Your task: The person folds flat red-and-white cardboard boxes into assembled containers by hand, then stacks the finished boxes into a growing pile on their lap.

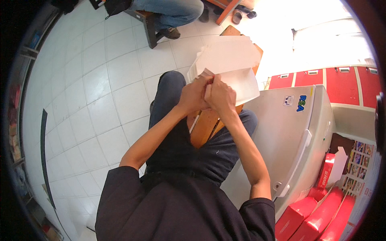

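My left hand (194, 95) and my right hand (222, 95) meet at the near edge of an open white cardboard box (244, 82) on the bench between my knees. The fingers of both are bent and closed at its near left corner, where a small shaded flap (206, 72) stands up above the fingertips. My hands partly hide that corner and what exactly the fingers pinch. Just beyond lies a pile of white cardboard pieces (227, 52), looking like more boxes or lids, their edges overlapping.
I straddle a wooden bench (204, 126). A white fridge (277, 120) stands close on my right, with red boxes (317, 217) beyond it and red lockers (341, 84) behind. Ahead, another person's jeans-clad leg (177, 14) rests by a stool. Tiled floor (96, 96) extends left.
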### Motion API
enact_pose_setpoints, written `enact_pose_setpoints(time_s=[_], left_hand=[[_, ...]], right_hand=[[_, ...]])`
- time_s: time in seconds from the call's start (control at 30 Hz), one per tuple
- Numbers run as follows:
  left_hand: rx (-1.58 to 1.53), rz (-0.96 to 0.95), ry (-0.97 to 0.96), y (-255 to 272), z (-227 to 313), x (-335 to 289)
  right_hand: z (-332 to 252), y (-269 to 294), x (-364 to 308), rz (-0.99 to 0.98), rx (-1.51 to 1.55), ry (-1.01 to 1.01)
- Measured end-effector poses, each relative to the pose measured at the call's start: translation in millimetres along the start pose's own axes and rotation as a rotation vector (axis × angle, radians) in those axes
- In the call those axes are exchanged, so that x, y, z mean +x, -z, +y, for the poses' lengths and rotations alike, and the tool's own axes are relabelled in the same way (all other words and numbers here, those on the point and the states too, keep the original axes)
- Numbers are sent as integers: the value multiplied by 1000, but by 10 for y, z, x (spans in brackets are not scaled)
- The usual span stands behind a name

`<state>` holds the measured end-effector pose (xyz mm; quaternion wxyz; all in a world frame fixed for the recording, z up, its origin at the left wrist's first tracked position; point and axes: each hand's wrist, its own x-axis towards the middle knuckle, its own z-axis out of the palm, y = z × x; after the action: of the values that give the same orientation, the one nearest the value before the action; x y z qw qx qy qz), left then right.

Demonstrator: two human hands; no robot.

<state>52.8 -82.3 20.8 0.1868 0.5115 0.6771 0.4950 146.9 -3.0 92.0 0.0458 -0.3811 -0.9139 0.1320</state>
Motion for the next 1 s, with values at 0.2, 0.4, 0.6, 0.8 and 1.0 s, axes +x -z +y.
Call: enact_pose_setpoints(time_s=[0.2, 0.4, 0.6, 0.8, 1.0], left_hand=[[-37, 72, -77, -1, 59, -56], [-281, 134, 304, -129, 192, 110], [-80, 259, 420, -199, -7, 1069], [195, 188, 441, -190, 37, 1372], [240, 239, 336, -240, 31, 1298]], right_hand=[[107, 57, 41, 177, -5, 33], [1202, 428, 503, 391, 147, -227], [1382, 329, 365, 213, 429, -424], [1221, 272, 365, 237, 477, -589], [1261, 137, 478, 239, 481, -665]])
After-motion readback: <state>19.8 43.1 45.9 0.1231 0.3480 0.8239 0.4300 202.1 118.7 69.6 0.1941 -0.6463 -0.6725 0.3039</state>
